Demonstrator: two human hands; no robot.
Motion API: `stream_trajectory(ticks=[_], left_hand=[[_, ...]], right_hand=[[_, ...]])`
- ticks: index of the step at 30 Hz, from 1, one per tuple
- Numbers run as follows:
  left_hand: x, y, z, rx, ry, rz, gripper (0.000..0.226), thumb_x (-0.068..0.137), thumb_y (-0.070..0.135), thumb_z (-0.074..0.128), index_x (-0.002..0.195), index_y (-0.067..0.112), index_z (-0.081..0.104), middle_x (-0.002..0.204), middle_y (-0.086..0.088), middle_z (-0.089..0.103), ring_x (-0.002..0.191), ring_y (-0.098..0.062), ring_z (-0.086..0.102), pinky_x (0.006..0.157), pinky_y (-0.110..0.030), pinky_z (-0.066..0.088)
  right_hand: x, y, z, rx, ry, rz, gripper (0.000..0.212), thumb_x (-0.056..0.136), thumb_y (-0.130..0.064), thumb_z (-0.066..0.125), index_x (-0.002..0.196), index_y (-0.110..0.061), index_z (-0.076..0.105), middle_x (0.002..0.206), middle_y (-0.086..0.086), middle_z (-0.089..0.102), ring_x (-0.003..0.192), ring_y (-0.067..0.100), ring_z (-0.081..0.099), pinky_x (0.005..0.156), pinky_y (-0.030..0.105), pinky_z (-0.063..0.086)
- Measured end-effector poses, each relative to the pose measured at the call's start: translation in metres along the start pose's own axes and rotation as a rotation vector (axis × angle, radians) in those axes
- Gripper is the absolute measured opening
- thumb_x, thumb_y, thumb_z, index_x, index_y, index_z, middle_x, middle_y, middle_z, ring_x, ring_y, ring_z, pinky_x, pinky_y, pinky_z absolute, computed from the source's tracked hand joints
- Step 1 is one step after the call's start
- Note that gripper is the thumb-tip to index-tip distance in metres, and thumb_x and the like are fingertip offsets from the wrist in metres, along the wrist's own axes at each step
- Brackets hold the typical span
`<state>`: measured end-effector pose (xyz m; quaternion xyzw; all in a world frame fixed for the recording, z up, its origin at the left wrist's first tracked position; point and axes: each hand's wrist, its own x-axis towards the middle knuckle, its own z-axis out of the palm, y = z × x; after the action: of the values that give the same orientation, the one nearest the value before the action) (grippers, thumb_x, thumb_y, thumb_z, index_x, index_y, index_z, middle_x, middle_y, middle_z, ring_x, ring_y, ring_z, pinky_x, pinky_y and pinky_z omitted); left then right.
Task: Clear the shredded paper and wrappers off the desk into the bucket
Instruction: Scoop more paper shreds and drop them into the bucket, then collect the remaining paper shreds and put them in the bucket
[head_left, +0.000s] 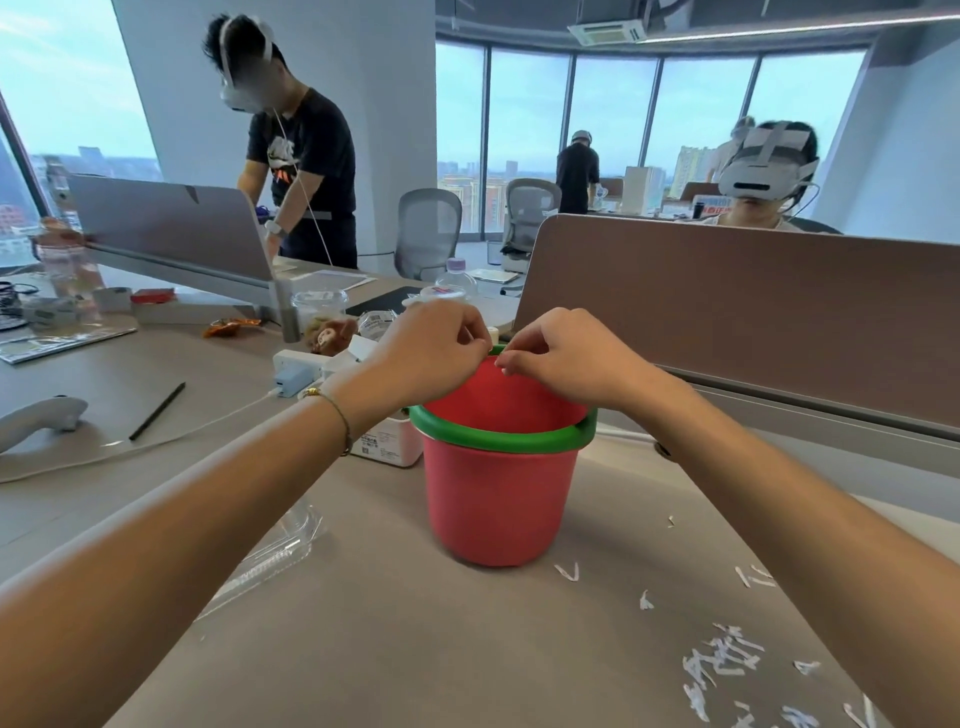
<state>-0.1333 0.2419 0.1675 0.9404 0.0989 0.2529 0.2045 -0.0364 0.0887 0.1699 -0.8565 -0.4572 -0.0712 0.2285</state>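
Note:
A red bucket (500, 501) with a green rim stands on the desk in the middle of the view. Both of my hands hover over its far rim. My left hand (431, 348) has its fingers pinched together, and so does my right hand (556, 358); the two sets of fingertips nearly touch. Whether a scrap sits between them is too small to tell. White shredded paper (722, 660) lies scattered on the desk at the lower right, with a few strips (567, 571) closer to the bucket's base. A clear plastic wrapper (283, 545) lies to the left of the bucket.
A white box (387, 441) stands just left of the bucket, with a power strip (301, 366), a plush toy (330, 332) and bottles behind it. A black pen (157, 410) and a white controller (41, 418) lie far left. A brown divider (753, 312) borders the right.

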Motion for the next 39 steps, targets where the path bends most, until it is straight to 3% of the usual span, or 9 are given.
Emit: stream_trajectory(ticks=[5, 11, 15, 21, 25, 28, 31, 33, 39], left_hand=[[-0.009, 0.016, 0.0, 0.006, 0.037, 0.078, 0.014, 0.088, 0.026, 0.06, 0.089, 0.031, 0.073, 0.077, 0.014, 0.063, 0.077, -0.006, 0.057, 0.065, -0.025, 0.039], [-0.038, 0.052, 0.003, -0.087, 0.087, 0.204, 0.018, 0.088, 0.02, 0.059, 0.099, 0.03, 0.07, 0.082, 0.012, 0.07, 0.079, 0.002, 0.06, 0.071, -0.018, 0.045], [-0.071, 0.071, 0.015, -0.148, 0.066, 0.282, 0.019, 0.086, 0.025, 0.059, 0.1, 0.031, 0.07, 0.085, 0.014, 0.071, 0.084, -0.003, 0.064, 0.083, -0.033, 0.054], [-0.133, 0.067, 0.047, -0.027, -0.045, 0.455, 0.019, 0.094, 0.022, 0.061, 0.111, 0.026, 0.069, 0.108, 0.012, 0.066, 0.102, -0.003, 0.057, 0.1, -0.027, 0.046], [-0.17, 0.047, 0.076, -0.052, -0.151, 0.468, 0.02, 0.095, 0.021, 0.06, 0.114, 0.026, 0.066, 0.114, 0.013, 0.062, 0.107, -0.007, 0.059, 0.095, -0.028, 0.049], [-0.18, 0.034, 0.113, -0.021, -0.333, 0.36, 0.033, 0.099, 0.028, 0.056, 0.132, 0.025, 0.06, 0.136, 0.006, 0.058, 0.129, -0.012, 0.051, 0.113, -0.023, 0.035], [-0.18, 0.028, 0.149, 0.012, -0.492, 0.198, 0.055, 0.103, 0.043, 0.046, 0.155, 0.027, 0.035, 0.165, -0.004, 0.027, 0.152, -0.018, 0.022, 0.122, -0.024, 0.01], [-0.177, 0.027, 0.169, 0.097, -0.53, 0.172, 0.064, 0.103, 0.054, 0.037, 0.16, 0.028, 0.022, 0.169, -0.007, 0.013, 0.156, -0.019, 0.01, 0.125, -0.03, 0.003], [-0.153, 0.066, 0.207, 0.243, -0.575, 0.266, 0.074, 0.098, 0.068, 0.015, 0.161, 0.031, 0.008, 0.17, -0.007, 0.003, 0.157, -0.021, 0.001, 0.126, -0.043, 0.001]], right_hand=[[-0.028, -0.004, -0.02, -0.023, 0.043, -0.062, 0.024, 0.097, -0.031, 0.057, 0.109, -0.027, 0.079, 0.107, -0.005, 0.078, 0.102, 0.018, 0.067, 0.09, 0.04, 0.053], [-0.079, 0.004, -0.038, -0.014, 0.139, -0.052, 0.026, 0.099, -0.03, 0.055, 0.106, -0.023, 0.079, 0.1, -0.004, 0.077, 0.094, 0.017, 0.069, 0.086, 0.044, 0.055], [-0.118, 0.011, -0.036, -0.029, 0.206, -0.06, 0.026, 0.1, -0.028, 0.056, 0.1, -0.017, 0.079, 0.095, 0.0, 0.077, 0.091, 0.02, 0.068, 0.083, 0.045, 0.054], [-0.165, 0.037, -0.011, -0.04, 0.068, 0.057, 0.026, 0.101, -0.027, 0.053, 0.101, -0.024, 0.079, 0.105, -0.005, 0.077, 0.096, 0.016, 0.066, 0.088, 0.041, 0.053], [-0.187, 0.053, 0.006, 0.017, 0.029, 0.135, 0.025, 0.1, -0.026, 0.054, 0.099, -0.025, 0.08, 0.105, -0.006, 0.077, 0.096, 0.014, 0.067, 0.092, 0.039, 0.053], [-0.199, 0.06, 0.017, 0.048, 0.018, 0.18, 0.024, 0.1, -0.025, 0.056, 0.098, -0.025, 0.08, 0.106, -0.006, 0.077, 0.096, 0.012, 0.067, 0.093, 0.038, 0.054], [-0.214, 0.066, 0.023, 0.07, -0.015, 0.207, 0.023, 0.099, -0.025, 0.056, 0.1, -0.026, 0.079, 0.109, -0.007, 0.076, 0.097, 0.01, 0.064, 0.093, 0.033, 0.052], [-0.226, 0.074, 0.024, 0.077, -0.029, 0.234, 0.022, 0.1, -0.024, 0.056, 0.102, -0.026, 0.078, 0.112, -0.008, 0.075, 0.1, 0.011, 0.064, 0.094, 0.032, 0.05], [-0.261, 0.114, 0.013, 0.034, -0.03, 0.372, 0.022, 0.099, -0.022, 0.058, 0.112, -0.026, 0.076, 0.126, -0.007, 0.069, 0.116, 0.016, 0.061, 0.102, 0.032, 0.045]])
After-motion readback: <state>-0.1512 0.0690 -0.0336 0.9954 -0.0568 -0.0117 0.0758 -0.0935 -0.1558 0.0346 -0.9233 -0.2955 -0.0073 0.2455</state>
